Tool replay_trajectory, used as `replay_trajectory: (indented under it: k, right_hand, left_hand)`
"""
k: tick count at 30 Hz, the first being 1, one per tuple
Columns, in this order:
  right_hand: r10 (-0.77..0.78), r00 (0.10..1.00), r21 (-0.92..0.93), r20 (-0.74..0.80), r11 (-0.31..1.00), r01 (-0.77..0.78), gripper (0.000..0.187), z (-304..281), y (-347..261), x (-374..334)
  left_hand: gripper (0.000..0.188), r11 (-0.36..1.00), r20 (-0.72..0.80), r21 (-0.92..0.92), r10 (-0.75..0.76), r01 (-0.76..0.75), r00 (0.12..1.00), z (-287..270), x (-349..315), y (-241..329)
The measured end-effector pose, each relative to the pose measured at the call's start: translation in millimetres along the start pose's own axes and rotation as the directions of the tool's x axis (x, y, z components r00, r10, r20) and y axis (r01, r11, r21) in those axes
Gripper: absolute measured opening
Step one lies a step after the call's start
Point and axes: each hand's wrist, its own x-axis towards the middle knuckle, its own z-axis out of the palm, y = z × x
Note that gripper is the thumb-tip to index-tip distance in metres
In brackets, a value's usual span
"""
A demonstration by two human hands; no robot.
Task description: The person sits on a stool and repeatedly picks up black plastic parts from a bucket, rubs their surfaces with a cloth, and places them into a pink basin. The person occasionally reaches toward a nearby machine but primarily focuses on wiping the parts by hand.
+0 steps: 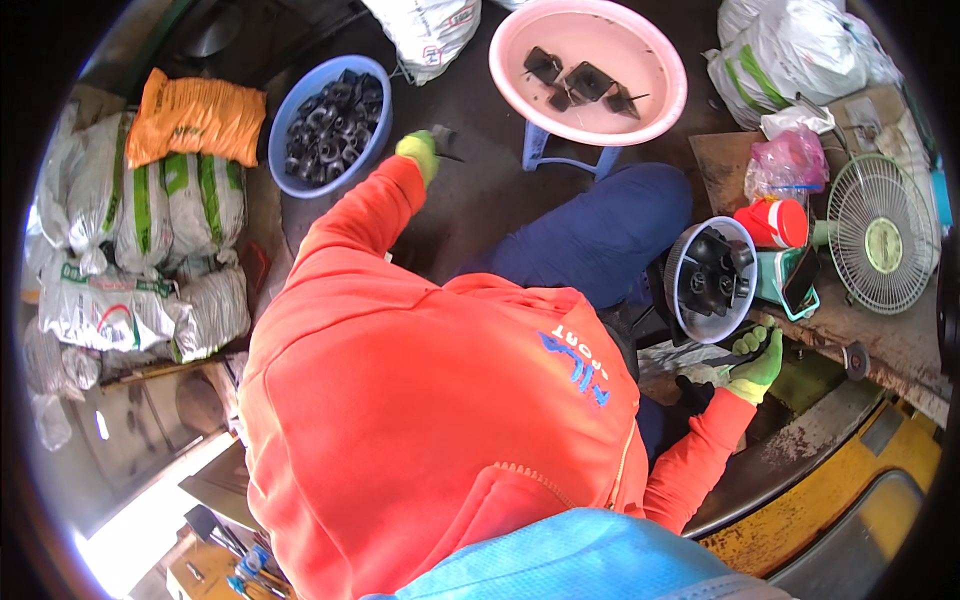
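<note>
My left hand [421, 157], in a yellow-green glove, reaches out beside the blue basin [279, 178]. Its fingers are closed on a small dark piece [444, 136] with a thin strip sticking out. Black moulded parts [330, 125] fill that basin. On my right, my right hand [757, 366], also gloved, is curled just below a white-rimmed bowl [752, 240] of larger black parts [712, 272]. A dark, narrow shape lies by its fingers; I cannot make out what they hold. Part of this hand's grip is hidden.
A pink basin [668, 52] of water with black parts stands on a blue stool [536, 148] ahead. Right are a fan [882, 245], a red-lidded container [775, 222] and yellow machinery [800, 520]. Stacked sacks [140, 230] and an orange bag [195, 120] line the left.
</note>
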Motion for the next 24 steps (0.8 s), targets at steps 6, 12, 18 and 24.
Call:
replay_trajectory:
  k: [6,12,18,24]
  right_hand:
    - [-0.039,0.999,-0.08,-0.021,0.996,0.038,0.028,-23.4,-8.3,-1.6]
    - [-0.175,0.985,-0.063,0.003,0.983,0.175,0.033,-19.4,1.2,-11.0]
    - [-0.254,0.967,-0.047,-0.004,0.966,0.254,0.033,-5.6,6.2,-10.3]
    - [-0.246,0.968,0.157,-0.053,0.955,0.251,0.022,-20.9,-3.7,2.6]
  left_hand:
    - [0.033,0.711,-0.056,0.689,-0.14,0.14,0.989,14.4,68.0,-110.8]
    - [0.025,0.694,-0.35,0.584,0.683,-0.421,0.641,-54.0,73.4,35.2]
    - [0.043,0.29,-0.758,-0.121,0.59,-0.949,0.277,-150.0,-8.5,289.4]
    - [0.027,-0.052,-0.157,-0.657,0.985,-0.752,0.069,-168.1,-97.7,472.5]
